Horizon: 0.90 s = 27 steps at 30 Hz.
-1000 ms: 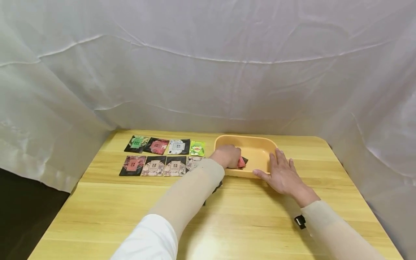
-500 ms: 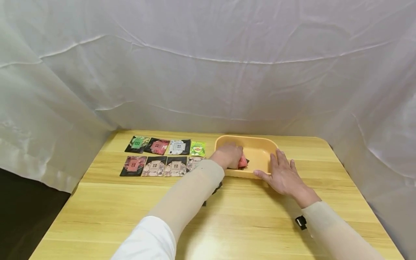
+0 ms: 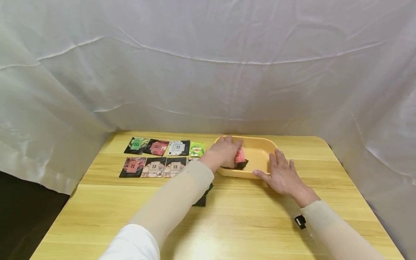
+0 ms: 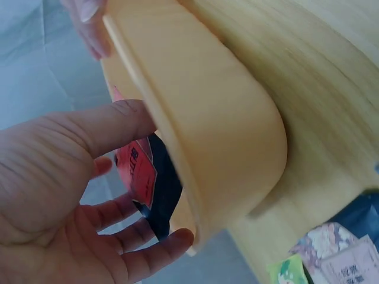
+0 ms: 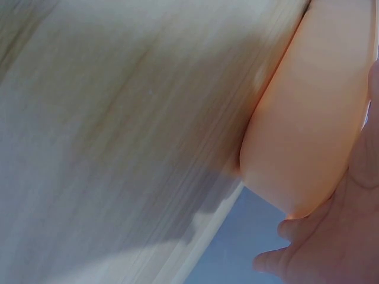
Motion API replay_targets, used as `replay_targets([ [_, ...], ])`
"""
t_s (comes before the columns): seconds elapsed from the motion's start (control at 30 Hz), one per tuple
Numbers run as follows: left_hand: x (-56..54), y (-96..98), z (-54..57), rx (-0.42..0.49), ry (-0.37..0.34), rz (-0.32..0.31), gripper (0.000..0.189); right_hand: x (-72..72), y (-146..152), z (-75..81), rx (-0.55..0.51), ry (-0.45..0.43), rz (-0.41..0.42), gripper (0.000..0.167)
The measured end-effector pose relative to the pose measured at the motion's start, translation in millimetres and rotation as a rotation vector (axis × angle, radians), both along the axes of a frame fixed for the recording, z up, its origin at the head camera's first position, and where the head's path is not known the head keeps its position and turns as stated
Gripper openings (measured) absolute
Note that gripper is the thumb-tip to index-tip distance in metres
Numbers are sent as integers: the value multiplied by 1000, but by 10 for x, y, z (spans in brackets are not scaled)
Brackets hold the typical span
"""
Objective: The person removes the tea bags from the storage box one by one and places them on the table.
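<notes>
In the head view, my left hand (image 3: 224, 151) reaches over the left end of an orange plastic bin (image 3: 258, 156). It pinches a red-and-black tea sachet (image 3: 239, 156) between thumb and fingers, inside the bin. Seen from the left wrist, the sachet (image 4: 141, 177) stands tilted behind the bin's rim, with the thumb crossing over its upper part and the fingers below it. My right hand (image 3: 284, 173) rests on the bin's right front corner, fingers spread and straight. Dark sachet pieces (image 3: 242, 164) show under the red one.
Tea sachets lie flat in two rows left of the bin, among them a green one (image 3: 136, 145) and a yellow-green one (image 3: 197, 149). The fourth in the front row is partly covered by the left arm. Black sachets (image 3: 199, 200) peek from under that forearm. Grey cloth (image 3: 208, 86) hangs behind.
My left hand has drawn slightly left and up within the bin, and the red sachet has tilted more upright with it. The right hand stays on the bin's corner.
</notes>
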<state>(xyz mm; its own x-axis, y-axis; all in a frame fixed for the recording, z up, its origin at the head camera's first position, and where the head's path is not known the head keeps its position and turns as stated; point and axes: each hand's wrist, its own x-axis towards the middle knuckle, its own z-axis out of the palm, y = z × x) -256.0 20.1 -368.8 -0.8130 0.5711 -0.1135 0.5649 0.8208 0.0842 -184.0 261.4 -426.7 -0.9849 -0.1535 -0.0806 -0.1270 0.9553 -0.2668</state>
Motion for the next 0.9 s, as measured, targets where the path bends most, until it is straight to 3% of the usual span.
replay_targets([
  [0.27,144,-142,121,-4,22,-4,80,8,-6,15,-5,-4,7,118],
  [0.6,297,-259,291,-72,136,2,85,21,22,-3,-5,2,6,117],
  [0.9,364,-496,407,-52,136,18,87,10,1,2,-12,7,16,115],
])
